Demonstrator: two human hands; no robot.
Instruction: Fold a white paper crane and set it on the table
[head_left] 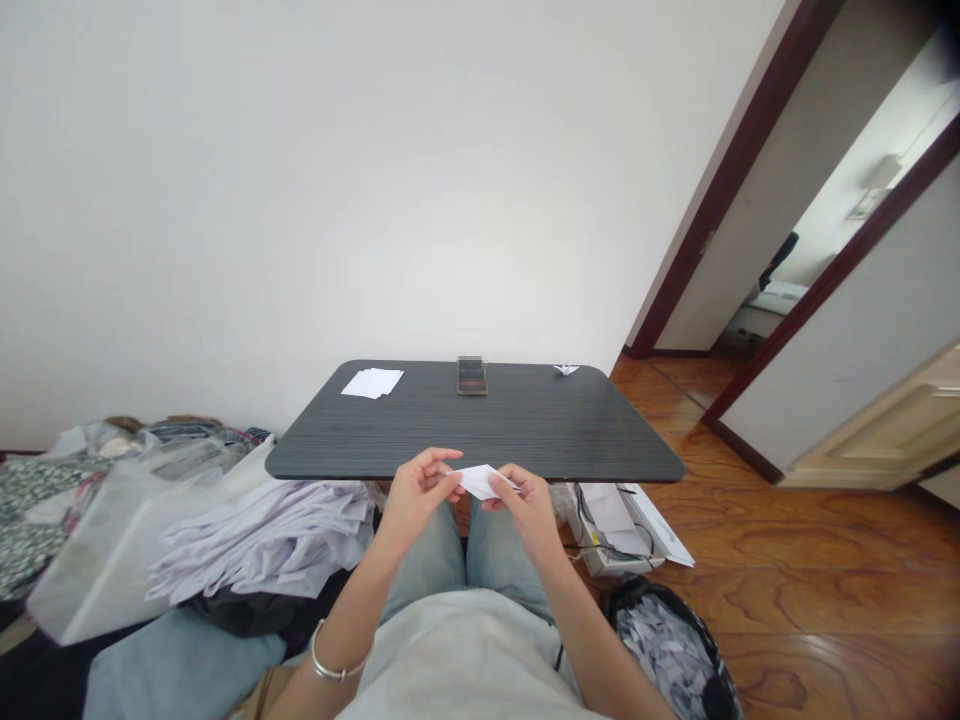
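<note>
Between my two hands is a small piece of folded white paper [478, 481], roughly diamond-shaped, held just off the near edge of the dark table [450, 430]. My left hand [421, 490] pinches its left point between thumb and a finger, the other fingers loosely extended. On the right side, my right hand [525, 500] grips the paper with the thumb on top and fingers curled beneath. A stack of white paper sheets [372, 383] lies at the table's far left. Near the far right corner sits a folded paper crane [565, 370].
A dark phone-like object [472, 376] rests at the table's back middle. Piled clothes [270, 540] lie to the left. On the right floor are a box with papers and cables [615, 530] and a black-lined bin of grey scraps [667, 650]. A white wall [420, 180] stands behind.
</note>
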